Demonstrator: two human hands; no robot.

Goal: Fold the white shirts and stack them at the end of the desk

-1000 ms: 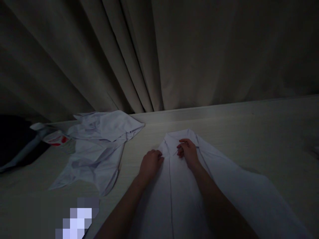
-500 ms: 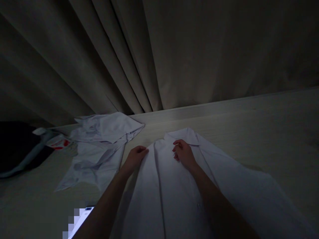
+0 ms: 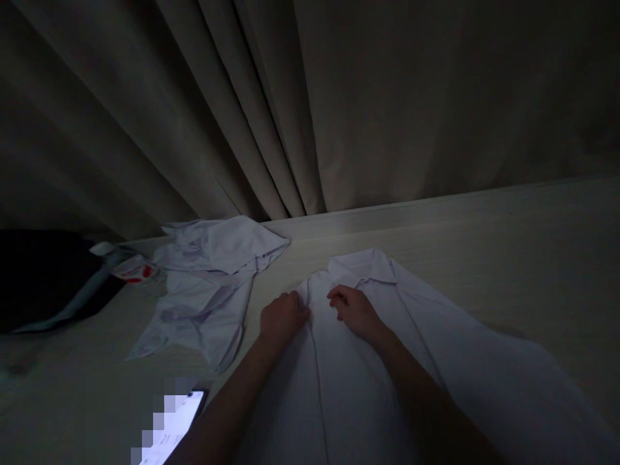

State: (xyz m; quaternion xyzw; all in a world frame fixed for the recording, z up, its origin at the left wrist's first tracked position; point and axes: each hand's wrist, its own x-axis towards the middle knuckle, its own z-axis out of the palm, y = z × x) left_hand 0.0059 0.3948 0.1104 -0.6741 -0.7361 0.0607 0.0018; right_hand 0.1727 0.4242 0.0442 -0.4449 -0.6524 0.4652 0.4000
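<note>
A white collared shirt (image 3: 358,374) lies spread on the pale floor, its collar (image 3: 371,265) at the far end. My left hand (image 3: 285,318) is closed on the shirt's left edge near the shoulder, with cloth bunched by the fingers. Over the front, just below the collar, is my right hand (image 3: 356,311), its fingers loosely curled with a gap at the thumb. No cloth shows between those fingers; whether they touch the shirt is hard to tell in the dim light.
A second white garment (image 3: 208,284) lies crumpled to the left. Beyond it are a clear container with a red-and-white label (image 3: 135,270) and a black bag-like item (image 3: 48,278). A lit phone (image 3: 177,426) rests near my left forearm. A heavy curtain (image 3: 387,103) hangs behind.
My left hand has moved right and nearer, drawing the shirt's left edge inward. My right hand has shifted slightly nearer, its fingers more curled. The view has turned slightly left, showing more of the phone.
</note>
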